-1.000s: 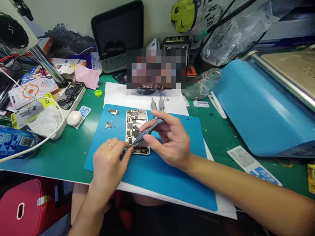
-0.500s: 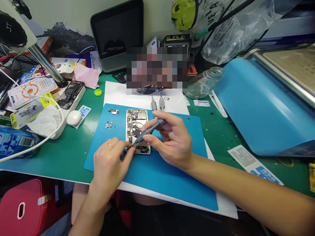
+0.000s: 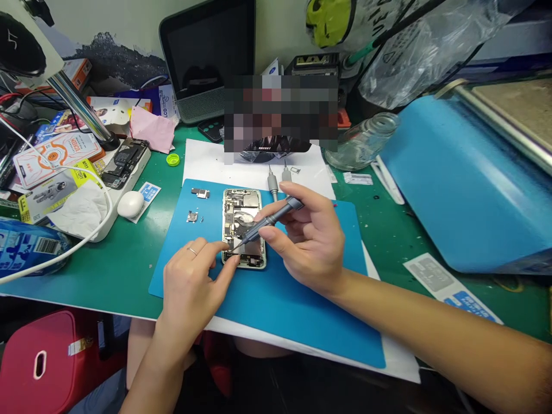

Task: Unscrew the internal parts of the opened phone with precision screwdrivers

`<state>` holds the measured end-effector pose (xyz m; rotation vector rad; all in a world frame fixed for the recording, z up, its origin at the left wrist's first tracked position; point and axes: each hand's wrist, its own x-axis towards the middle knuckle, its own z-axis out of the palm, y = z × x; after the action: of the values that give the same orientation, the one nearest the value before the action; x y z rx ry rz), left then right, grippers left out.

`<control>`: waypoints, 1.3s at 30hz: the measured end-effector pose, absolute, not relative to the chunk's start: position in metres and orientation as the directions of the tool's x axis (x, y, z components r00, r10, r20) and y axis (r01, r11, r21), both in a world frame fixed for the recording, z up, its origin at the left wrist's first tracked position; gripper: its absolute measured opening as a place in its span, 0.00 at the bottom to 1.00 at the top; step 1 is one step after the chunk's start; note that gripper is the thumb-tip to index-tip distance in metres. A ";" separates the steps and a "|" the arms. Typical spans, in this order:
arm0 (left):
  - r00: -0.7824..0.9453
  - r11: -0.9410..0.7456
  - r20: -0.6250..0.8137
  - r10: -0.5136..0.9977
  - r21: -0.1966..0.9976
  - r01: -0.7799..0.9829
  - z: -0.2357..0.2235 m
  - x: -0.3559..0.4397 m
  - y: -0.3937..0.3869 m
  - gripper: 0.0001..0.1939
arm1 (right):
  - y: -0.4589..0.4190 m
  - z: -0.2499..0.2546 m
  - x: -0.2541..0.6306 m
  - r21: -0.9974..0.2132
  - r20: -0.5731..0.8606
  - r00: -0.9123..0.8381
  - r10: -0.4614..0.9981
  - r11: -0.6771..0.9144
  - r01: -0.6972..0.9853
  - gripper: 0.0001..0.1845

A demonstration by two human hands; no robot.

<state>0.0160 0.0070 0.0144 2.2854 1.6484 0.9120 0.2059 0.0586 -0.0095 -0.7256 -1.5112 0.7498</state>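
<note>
An opened smartphone (image 3: 250,250) lies on a blue mat (image 3: 297,313), its inner parts bare. My right hand (image 3: 313,241) grips a grey screwdriver (image 3: 269,221), slanted so that its tip points at the phone's lower left. Beside that corner is my left hand (image 3: 194,287), wearing a ring; its index finger and thumb are apart at the phone's edge, close to the tip. Whether they press on the phone, I cannot tell. Left of the phone lie a small metal-plated part (image 3: 200,193), another small part (image 3: 192,217) and tiny bits.
Two more screwdrivers (image 3: 272,183) lie beyond the right hand on white paper (image 3: 204,161). A glass jar (image 3: 364,141) lies at the back. At left are a white earbud case (image 3: 130,204), a phone frame (image 3: 126,164) and a microscope post (image 3: 81,103). A blurred patch hides the back middle.
My left thumb and index finger have spread apart from the screwdriver tip. My right hand and screwdriver have shifted slightly right and up, as the whole view has moved a little.
</note>
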 end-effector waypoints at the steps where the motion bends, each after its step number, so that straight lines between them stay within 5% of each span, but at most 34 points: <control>1: 0.198 -0.369 0.371 0.907 0.476 0.798 0.014 0.016 0.007 0.07 | 0.059 -0.009 0.206 -0.806 0.589 -0.066 0.806 0.591 0.023 0.30; 29: 0.212 -0.380 0.380 0.900 0.448 0.809 0.013 0.012 -0.007 0.09 | 0.057 -0.008 0.206 -0.791 0.608 -0.056 0.792 0.610 0.037 0.28; 39: 0.394 -0.465 0.274 0.877 0.284 0.838 0.009 0.008 -0.017 0.18 | 0.054 -0.014 0.208 -0.684 0.707 -0.124 0.696 0.718 0.130 0.34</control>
<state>0.0083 -0.0173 0.0088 2.5384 1.5670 0.5938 0.2084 0.0537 -0.0142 -0.6748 -1.6512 0.5531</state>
